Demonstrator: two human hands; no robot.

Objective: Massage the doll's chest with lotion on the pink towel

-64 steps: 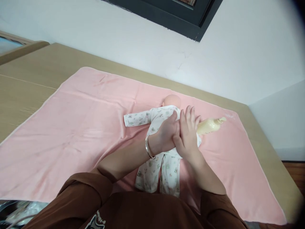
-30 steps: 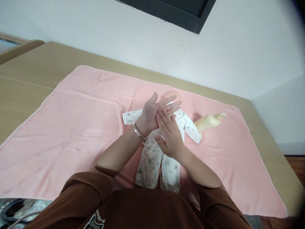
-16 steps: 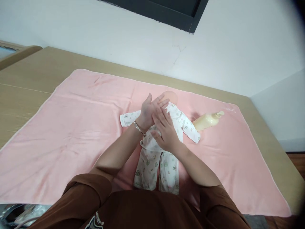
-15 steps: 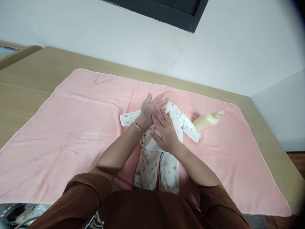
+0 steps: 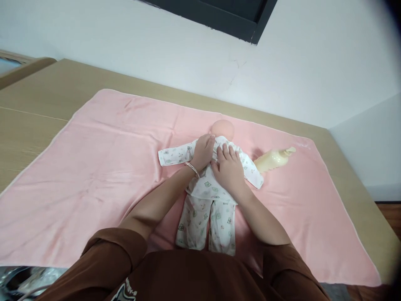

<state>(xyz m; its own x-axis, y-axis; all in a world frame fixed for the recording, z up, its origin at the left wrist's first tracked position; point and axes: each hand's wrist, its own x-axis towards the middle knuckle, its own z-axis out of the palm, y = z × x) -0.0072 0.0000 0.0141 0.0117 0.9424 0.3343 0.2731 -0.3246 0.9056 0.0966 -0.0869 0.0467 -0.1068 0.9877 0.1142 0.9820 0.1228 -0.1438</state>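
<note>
Wooden counter (image 5: 37, 90) against white wall (image 5: 150, 46); pink blanket (image 5: 109, 163) spread over it. Doll (image 5: 213, 193) lies on top, head toward wall; bottle (image 5: 272, 159) on its side just beside the right-hand sleeve (image 5: 254, 174). Judged step: left grip (image 5: 203, 150) and right grip (image 5: 230, 169) working on the doll's upper torso; next move calls for light, even contact without dragging the shirt (image 5: 203, 188). Doll directly beneath both. Right: nothing held, fingers slightly spread; left: curled inward, cannot tell whether it pinches the shirt
</note>
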